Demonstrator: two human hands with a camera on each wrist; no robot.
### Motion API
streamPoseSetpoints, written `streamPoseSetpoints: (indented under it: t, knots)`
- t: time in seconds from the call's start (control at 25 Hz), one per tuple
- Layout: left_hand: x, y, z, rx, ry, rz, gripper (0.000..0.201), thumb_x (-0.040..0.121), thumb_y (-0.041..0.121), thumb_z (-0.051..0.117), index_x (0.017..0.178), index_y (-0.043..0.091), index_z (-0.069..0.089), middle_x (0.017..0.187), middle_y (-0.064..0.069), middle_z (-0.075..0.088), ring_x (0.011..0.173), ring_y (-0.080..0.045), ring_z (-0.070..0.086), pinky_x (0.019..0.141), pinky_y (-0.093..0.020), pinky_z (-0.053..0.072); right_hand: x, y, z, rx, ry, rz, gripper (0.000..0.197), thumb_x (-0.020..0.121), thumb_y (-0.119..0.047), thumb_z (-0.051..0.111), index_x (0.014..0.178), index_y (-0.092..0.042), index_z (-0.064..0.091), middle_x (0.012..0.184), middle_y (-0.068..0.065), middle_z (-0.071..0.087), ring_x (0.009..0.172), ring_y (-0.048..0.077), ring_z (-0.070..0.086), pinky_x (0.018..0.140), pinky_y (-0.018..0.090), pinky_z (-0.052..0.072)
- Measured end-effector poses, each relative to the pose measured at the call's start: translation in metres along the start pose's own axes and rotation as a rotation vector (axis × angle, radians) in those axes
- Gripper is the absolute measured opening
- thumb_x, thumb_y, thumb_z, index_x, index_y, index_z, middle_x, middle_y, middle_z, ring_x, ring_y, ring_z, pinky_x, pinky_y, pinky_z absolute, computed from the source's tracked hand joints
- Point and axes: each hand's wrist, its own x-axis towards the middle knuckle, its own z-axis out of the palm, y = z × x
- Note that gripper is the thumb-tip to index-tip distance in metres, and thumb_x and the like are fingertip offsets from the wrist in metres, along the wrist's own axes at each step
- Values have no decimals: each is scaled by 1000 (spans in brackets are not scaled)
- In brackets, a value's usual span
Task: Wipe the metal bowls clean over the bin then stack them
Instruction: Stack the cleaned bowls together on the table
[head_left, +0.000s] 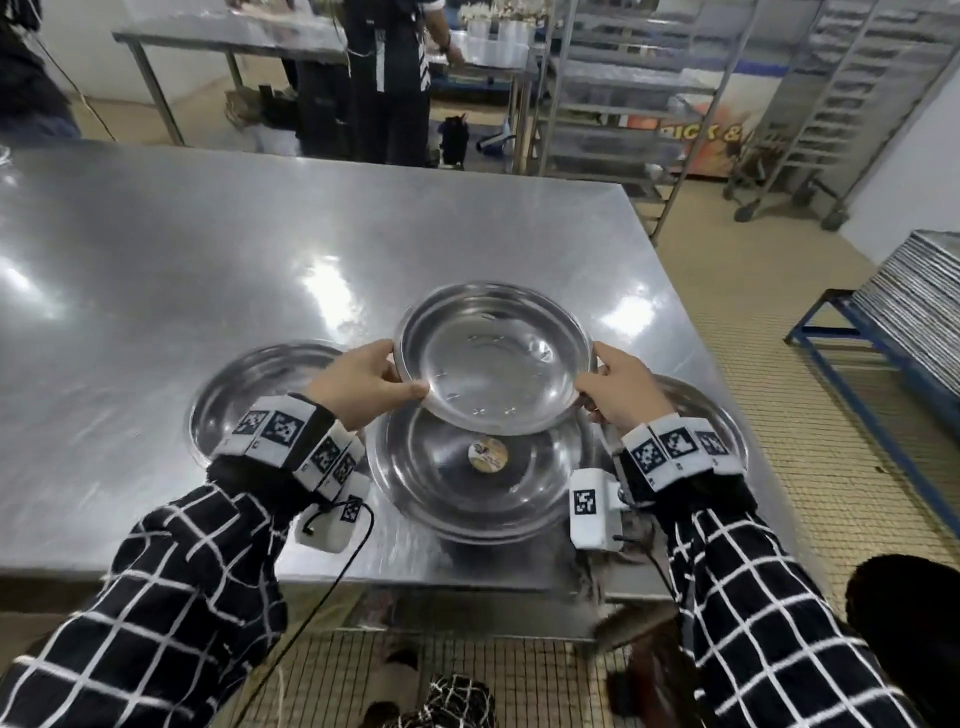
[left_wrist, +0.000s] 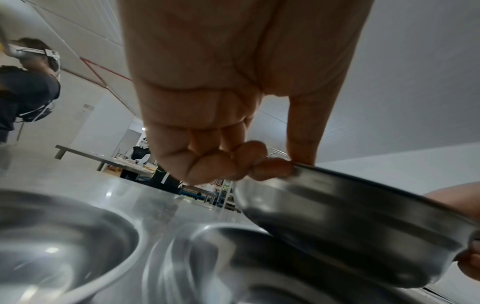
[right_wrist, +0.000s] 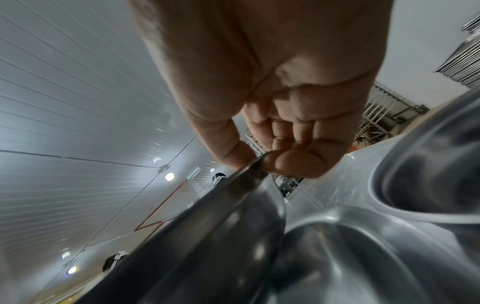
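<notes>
Both hands hold one metal bowl (head_left: 491, 358) in the air, above the steel surface (head_left: 156, 249) and tilted slightly toward the person. The left hand (head_left: 358, 382) pinches the bowl's left rim, thumb on the inside edge and fingers curled under it; in the left wrist view the fingertips (left_wrist: 270, 168) press against the rim where the bowl (left_wrist: 350, 222) begins. The right hand (head_left: 618, 387) grips the opposite rim the same way — in the right wrist view the thumb and curled fingers (right_wrist: 293, 162) close over the thin edge of the bowl (right_wrist: 207, 236).

Directly below the held bowl sits a larger bowl (head_left: 467, 483) near the front edge of the surface, with a small round sticker (head_left: 487, 454) in its bottom. The held bowl overlaps its far rim from above; whether the two touch cannot be told. Another bowl (head_left: 249, 395) rests on the surface to the left, partly hidden by the left wrist, and a fourth (head_left: 711, 415) lies to the right, mostly covered by the right hand and wrist.

Both wrists carry white bands with black square markers (head_left: 280, 431), over checked black-and-white sleeves (head_left: 171, 597). Beyond the surface a person in dark clothes (head_left: 389, 78) stands at another steel table (head_left: 228, 39), and tall wire racks (head_left: 623, 88) stand to the right — a stack of trays (head_left: 914, 306) sits on a blue frame at the far right.
</notes>
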Motion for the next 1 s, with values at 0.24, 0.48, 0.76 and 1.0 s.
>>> streamPoseSetpoints:
  t: [0.24, 0.48, 0.76, 1.0]
  knots:
    - [-51, -27, 45, 80, 0, -82, 26, 84, 33, 69, 100, 18, 54, 73, 3, 58, 67, -11, 55, 58, -25, 41, -49, 35, 21, -165, -62, -61, 14, 90, -19, 54, 102, -12, 54, 77, 1, 52, 70, 17, 50, 57, 26, 38]
    - [-68, -33, 69, 127, 141, -69, 43, 83, 25, 70, 117, 6, 52, 68, 4, 51, 68, -18, 55, 57, -27, 37, -56, 46, 38, -414, -24, -77, 35, 89, -30, 54, 117, -10, 50, 93, 9, 61, 90, 29, 60, 77, 38, 50]
    - [-70, -43, 66, 104, 130, -139, 52, 90, 36, 61, 135, 15, 45, 72, 3, 57, 69, -11, 53, 58, -24, 35, -64, 35, 32, -513, 53, -152, 42, 95, -35, 46, 134, -19, 43, 101, 9, 66, 88, 28, 62, 68, 32, 45]
    - [-74, -78, 16, -109, 420, -355, 54, 94, 23, 56, 144, 14, 37, 84, -2, 59, 89, -22, 53, 79, -29, 37, -33, -31, 58, -153, -46, -342, 40, 92, -20, 52, 132, -25, 54, 85, -4, 61, 79, 14, 59, 78, 23, 47]
